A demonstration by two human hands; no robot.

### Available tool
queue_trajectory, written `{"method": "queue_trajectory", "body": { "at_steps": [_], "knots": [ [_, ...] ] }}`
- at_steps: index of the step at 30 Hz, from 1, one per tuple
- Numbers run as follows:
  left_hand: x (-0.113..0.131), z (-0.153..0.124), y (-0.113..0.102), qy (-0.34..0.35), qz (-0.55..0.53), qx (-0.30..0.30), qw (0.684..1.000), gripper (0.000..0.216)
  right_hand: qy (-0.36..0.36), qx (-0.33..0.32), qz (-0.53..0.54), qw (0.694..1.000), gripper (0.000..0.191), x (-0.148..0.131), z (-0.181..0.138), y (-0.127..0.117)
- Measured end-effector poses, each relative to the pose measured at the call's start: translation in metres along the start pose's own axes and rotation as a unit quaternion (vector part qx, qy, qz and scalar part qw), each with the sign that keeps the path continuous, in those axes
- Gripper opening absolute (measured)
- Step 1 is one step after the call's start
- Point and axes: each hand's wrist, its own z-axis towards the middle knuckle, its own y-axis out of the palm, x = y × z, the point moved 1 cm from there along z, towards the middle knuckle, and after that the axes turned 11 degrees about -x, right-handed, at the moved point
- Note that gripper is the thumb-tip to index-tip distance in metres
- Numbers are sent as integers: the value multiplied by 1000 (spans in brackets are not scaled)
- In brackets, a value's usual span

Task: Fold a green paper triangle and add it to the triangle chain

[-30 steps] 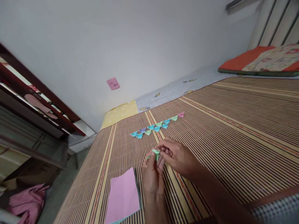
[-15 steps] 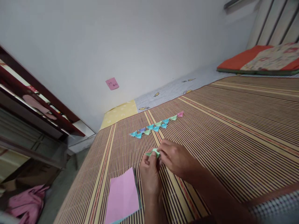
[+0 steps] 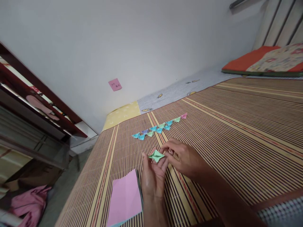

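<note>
Green folded paper: small diamond, pointed left and right, darker crease lines across its middle. Lies on upturned fingers of left hand, grip loose, palm spread. Right hand has fingertips at its right point; can't tell if they're pinching.

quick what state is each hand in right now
Left hand: open, palm up, supporting the green folded paper.
Right hand: partly curled at the paper's right tip; whether it grips cannot be told.
</note>
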Motion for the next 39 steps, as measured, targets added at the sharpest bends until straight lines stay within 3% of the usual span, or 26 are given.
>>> {"method": "queue_trajectory", "body": {
  "at_steps": [6,17,23,26,30,35,39],
  "knots": [
    [-4,6,-11,2,-23,11,1000,36,25,-17,-2,1000,21,8,3,6],
    [-7,3,-1,0,-42,37,998,34,-19,-20,-12,1000,23,18,4,14],
    [-10,2,2,-10,-51,34,998,38,0,-30,-46,998,24,21,6,20],
    [-11,4,-3,-12,-31,60,998,35,11,-19,-50,999,23,26,5,13],
    [-7,8,-15,-4,22,113,993,38,57,9,-105,993,22,55,2,-9],
    [-5,11,-25,-8,28,98,995,37,130,44,-174,975,19,117,9,-38],
    [-10,14,-23,-25,27,100,994,33,171,58,-210,961,18,164,28,-45]
  ]
}}
